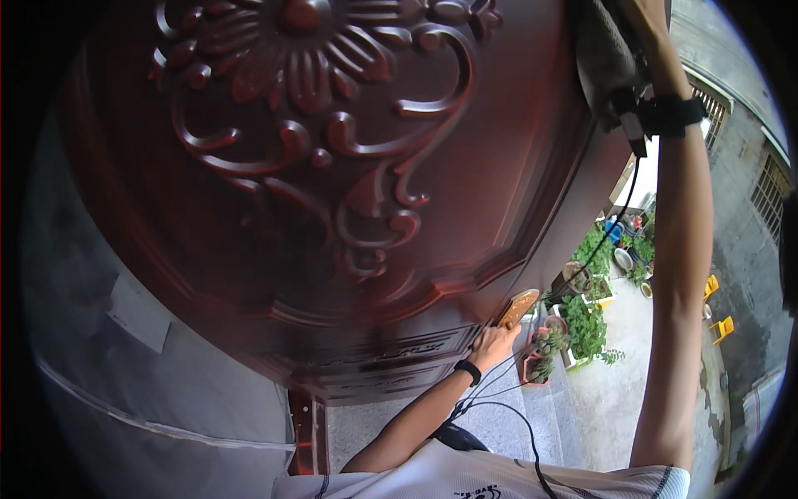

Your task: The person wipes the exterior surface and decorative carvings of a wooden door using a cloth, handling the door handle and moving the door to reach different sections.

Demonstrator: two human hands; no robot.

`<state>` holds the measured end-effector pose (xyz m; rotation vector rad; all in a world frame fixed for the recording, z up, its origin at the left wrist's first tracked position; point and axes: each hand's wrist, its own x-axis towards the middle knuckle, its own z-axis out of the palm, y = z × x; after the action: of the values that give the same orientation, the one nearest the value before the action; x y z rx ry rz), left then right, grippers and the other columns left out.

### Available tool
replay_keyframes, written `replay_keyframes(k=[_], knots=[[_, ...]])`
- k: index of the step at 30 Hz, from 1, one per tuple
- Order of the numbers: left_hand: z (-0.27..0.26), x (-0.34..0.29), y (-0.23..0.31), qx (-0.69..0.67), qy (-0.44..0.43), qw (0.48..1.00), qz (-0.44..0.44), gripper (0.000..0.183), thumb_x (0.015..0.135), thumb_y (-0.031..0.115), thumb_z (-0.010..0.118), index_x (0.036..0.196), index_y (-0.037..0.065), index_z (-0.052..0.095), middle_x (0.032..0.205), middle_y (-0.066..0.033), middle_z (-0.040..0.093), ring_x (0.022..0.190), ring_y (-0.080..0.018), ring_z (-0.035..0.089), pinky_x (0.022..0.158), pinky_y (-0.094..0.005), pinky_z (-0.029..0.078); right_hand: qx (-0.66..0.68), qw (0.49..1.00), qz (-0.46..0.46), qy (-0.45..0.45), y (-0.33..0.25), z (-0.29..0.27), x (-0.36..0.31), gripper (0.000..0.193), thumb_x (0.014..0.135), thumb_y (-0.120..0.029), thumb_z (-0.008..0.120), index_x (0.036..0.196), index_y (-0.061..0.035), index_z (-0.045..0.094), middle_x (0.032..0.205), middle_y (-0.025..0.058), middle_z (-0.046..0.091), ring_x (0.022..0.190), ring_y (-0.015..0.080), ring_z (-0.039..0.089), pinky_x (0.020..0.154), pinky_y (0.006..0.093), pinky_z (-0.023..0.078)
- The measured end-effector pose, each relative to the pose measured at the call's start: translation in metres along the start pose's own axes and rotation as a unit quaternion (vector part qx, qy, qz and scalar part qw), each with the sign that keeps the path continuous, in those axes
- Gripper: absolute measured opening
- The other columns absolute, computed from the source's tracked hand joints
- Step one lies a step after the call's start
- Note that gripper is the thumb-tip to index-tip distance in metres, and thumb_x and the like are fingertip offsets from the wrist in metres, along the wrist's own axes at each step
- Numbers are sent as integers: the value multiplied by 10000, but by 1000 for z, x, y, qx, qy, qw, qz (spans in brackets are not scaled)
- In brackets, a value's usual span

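A large dark red door (490, 158) with raised flower and scroll carving fills much of the head view. Low on its right edge, my left hand (495, 343) is closed around the door handle, beside a gold-coloured handle plate (520, 308). My right arm reaches up along that same edge. At the top of the picture my right hand (647, 21) holds a grey cloth (605, 62) against the upper door edge; its fingertips are hidden or cut off. Black bands circle both wrists, and a thin black cable hangs from the right one.
Potted green plants (584, 328) stand just beyond the door's edge, with a concrete yard (619, 399) behind. Yellow chairs (721, 329) and a grey wall with barred windows (766, 200) lie farther right. Grey sheeting (208, 395) covers the lower left. Black cables (519, 412) loop near my body.
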<state>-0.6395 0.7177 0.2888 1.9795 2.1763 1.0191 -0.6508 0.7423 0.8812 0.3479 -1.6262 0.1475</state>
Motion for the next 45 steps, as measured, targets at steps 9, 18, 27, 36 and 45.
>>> replay_keyframes(k=[9,18,27,36,45], knots=[[12,0,-11,-2,27,1000,2,217,858,112,537,1069,71,572,681,-198,655,601,-368,671,517,-499,515,-122,985,-116,-42,26,-13,-57,573,794,-136,712,1300,12,486,1191,133,609,1075,210,586,964,343,448],[20,-2,-18,0,34,999,16,277,815,104,557,1089,63,572,681,-190,659,626,-366,675,547,-504,514,-41,987,-106,-113,-35,38,-235,707,597,-225,770,1259,-51,595,1127,186,664,1057,363,637,1028,464,397],[-1,-7,-21,-16,14,1000,-20,342,810,126,590,1150,118,560,764,-198,683,724,-389,688,613,-531,525,-120,844,-381,-357,-77,31,-212,673,662,-196,648,1299,-406,595,747,-33,417,658,128,512,565,330,451],[16,1,-9,16,30,999,-32,238,895,255,602,1050,77,570,791,-157,704,749,-333,706,638,-479,533,-25,995,-86,38,-117,104,-87,557,763,-50,619,1307,24,527,1177,193,639,1108,283,609,1014,366,427],[39,6,-16,52,32,998,30,303,831,176,601,1126,115,638,828,-192,697,742,-381,689,639,-504,547,53,961,-255,-89,-191,170,-210,323,719,-120,652,1037,-171,665,1200,128,574,1148,308,594,816,344,559]])
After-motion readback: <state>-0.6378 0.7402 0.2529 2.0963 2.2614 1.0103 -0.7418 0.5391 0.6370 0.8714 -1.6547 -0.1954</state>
